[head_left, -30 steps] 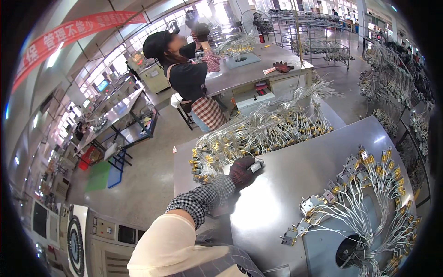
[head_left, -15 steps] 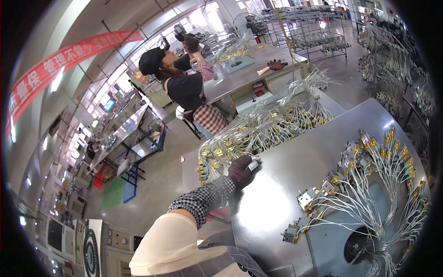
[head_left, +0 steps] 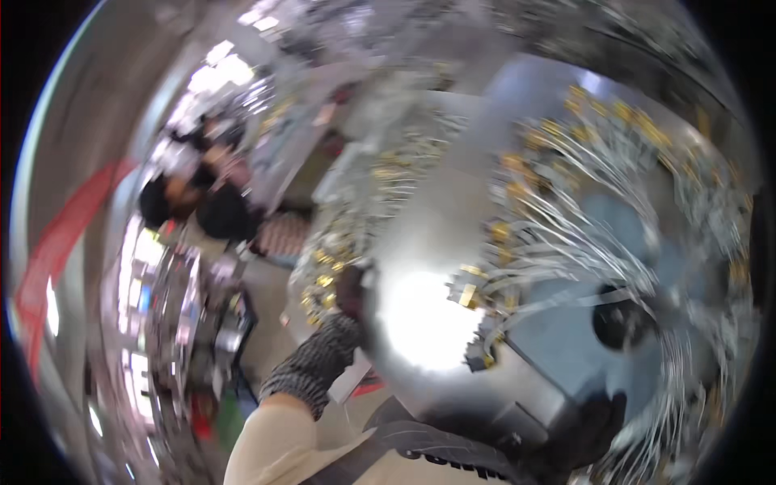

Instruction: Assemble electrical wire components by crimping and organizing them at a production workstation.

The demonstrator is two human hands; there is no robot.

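Observation:
My left hand (head_left: 353,291), in a dark glove with a checked sleeve above it, is at the left edge of the shiny metal table (head_left: 453,194), beside the heap of wires with yellow-tipped ends (head_left: 323,279). Its fingers are smeared by motion, and what they hold cannot be made out. At the lower right, my right hand (head_left: 594,436) shows as a dark, blurred glove with fingers apart, near the hanging white wires (head_left: 671,380). Small metal connector blocks (head_left: 467,287) on wire ends lie fanned out along a blue-grey board (head_left: 558,339) with a round dark hole (head_left: 621,318).
Another person (head_left: 226,212) in dark clothes sits at a bench beyond, on the left. A red banner (head_left: 65,242) hangs at the far left. Blurred racks of wiring (head_left: 647,40) stand at the back right.
The view has swung to the right and blurred. My right hand has come in at the lower right. My left hand, earlier closed on a small whitish thing, appears nearer the table's left edge.

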